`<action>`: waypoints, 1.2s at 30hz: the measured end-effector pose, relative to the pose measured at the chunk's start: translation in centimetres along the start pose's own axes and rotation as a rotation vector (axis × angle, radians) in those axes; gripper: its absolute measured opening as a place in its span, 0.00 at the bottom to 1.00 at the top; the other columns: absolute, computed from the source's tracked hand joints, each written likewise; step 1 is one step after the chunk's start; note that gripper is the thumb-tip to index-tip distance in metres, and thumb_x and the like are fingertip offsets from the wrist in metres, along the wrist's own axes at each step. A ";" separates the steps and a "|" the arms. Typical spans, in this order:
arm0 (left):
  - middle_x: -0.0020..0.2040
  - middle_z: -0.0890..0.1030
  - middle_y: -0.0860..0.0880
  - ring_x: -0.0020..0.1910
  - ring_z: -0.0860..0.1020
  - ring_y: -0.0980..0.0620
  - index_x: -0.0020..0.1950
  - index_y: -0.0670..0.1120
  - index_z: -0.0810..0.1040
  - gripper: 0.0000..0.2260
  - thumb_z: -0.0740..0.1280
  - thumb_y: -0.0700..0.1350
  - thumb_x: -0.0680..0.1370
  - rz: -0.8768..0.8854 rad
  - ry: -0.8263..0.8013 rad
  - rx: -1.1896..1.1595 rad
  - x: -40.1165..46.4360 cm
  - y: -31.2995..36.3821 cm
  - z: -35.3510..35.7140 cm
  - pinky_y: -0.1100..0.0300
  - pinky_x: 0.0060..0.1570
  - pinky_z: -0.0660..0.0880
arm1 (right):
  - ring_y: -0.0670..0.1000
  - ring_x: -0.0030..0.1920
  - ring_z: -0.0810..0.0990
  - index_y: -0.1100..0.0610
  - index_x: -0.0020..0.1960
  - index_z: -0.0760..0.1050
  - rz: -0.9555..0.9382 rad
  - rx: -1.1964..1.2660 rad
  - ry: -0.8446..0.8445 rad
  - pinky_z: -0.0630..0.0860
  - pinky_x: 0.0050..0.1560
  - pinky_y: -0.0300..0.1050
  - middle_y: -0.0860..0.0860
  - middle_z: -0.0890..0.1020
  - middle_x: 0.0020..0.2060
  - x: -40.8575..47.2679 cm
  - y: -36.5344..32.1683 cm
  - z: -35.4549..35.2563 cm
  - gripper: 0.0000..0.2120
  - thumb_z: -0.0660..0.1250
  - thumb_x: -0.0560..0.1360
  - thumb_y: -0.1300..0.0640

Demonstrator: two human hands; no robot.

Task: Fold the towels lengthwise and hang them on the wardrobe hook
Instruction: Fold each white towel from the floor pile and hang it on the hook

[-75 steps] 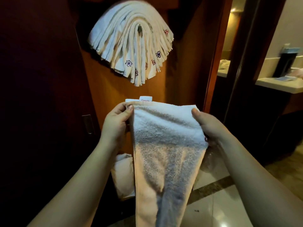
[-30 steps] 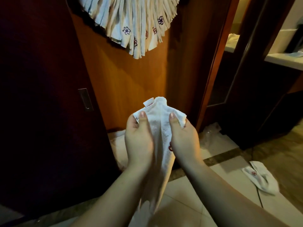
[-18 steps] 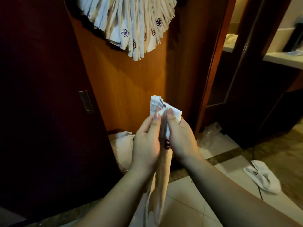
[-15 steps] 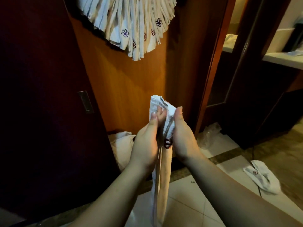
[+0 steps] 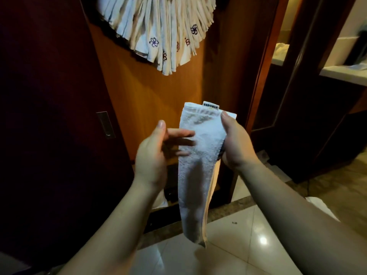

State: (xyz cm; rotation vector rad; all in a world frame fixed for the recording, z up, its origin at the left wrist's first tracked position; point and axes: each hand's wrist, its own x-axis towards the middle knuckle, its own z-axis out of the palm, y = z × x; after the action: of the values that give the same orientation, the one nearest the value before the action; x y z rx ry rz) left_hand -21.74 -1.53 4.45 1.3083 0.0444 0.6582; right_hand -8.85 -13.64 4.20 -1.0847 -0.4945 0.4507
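Where half a second ago both my hands pinched the towel (image 5: 198,155) shut, it now hangs as a flat narrow strip, my right hand (image 5: 235,144) gripping its upper right edge, my left hand (image 5: 156,153) open, straight fingers touching its left edge, below the hung towels (image 5: 158,30).

Dark wardrobe door (image 5: 45,116) stood at left, with a recessed metal pull (image 5: 105,125) | glossy pale floor tiles (image 5: 238,245) lay below | white countertop (image 5: 343,75) showed at far right, past a wooden door frame (image 5: 264,62).
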 end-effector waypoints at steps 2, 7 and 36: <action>0.48 0.85 0.53 0.46 0.81 0.58 0.48 0.50 0.84 0.13 0.64 0.56 0.77 0.164 0.178 0.247 1.4 -0.6 -1.9 0.68 0.42 0.75 | 0.51 0.50 0.87 0.46 0.45 0.88 -0.045 -0.105 0.001 0.81 0.53 0.51 0.52 0.88 0.47 0.8 -1.4 0.2 0.19 0.58 0.76 0.43; 0.57 0.84 0.55 0.58 0.81 0.55 0.60 0.53 0.78 0.24 0.74 0.57 0.67 -0.060 -0.144 0.145 3.9 -2.0 -3.4 0.60 0.54 0.78 | 0.53 0.49 0.86 0.46 0.46 0.88 -0.069 -0.125 -0.146 0.81 0.52 0.49 0.54 0.88 0.47 2.5 -3.7 0.7 0.19 0.59 0.75 0.42; 0.44 0.87 0.47 0.47 0.85 0.45 0.61 0.46 0.75 0.21 0.76 0.50 0.73 -0.486 0.205 0.125 12.1 0.2 -0.1 0.47 0.48 0.80 | 0.56 0.57 0.85 0.58 0.55 0.87 0.583 0.209 -0.393 0.82 0.55 0.52 0.57 0.85 0.56 -0.8 5.7 -5.2 0.34 0.85 0.55 0.40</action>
State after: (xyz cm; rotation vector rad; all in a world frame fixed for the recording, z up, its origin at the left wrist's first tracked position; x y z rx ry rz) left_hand -12.00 4.26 8.55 1.2812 0.5612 0.3721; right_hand -7.08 -15.50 -3.11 -0.9270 -0.4556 1.2180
